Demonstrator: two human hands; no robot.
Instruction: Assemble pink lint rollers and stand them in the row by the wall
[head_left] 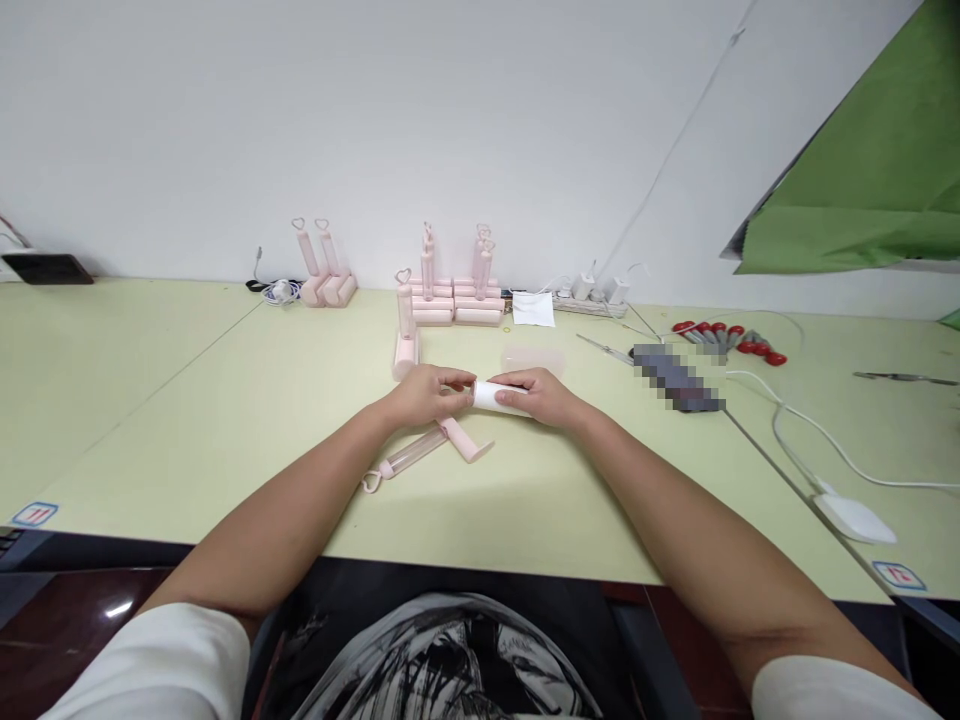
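A white roll (495, 397) lies level between my two hands above the table. My right hand (541, 397) is wrapped round its right part. At its left end, the fingers of my left hand (433, 394) close on the roll's edge. Just below my left hand lies a pink lint-roller handle (412, 455) with a clear stem and a heart-shaped loop, joined to a pink bracket part (466, 440). A translucent pale pink cover (534, 359) rests behind my right hand. One assembled pink roller (406, 335) stands behind my left hand.
More pink rollers (454, 300) stand near the wall, with two others (328, 285) further left. To the right are a blurred dark object (675, 378), red-tipped tools (720, 335), tweezers (904, 377), white cables and a white device (855, 515). A white paper (533, 309) lies behind.
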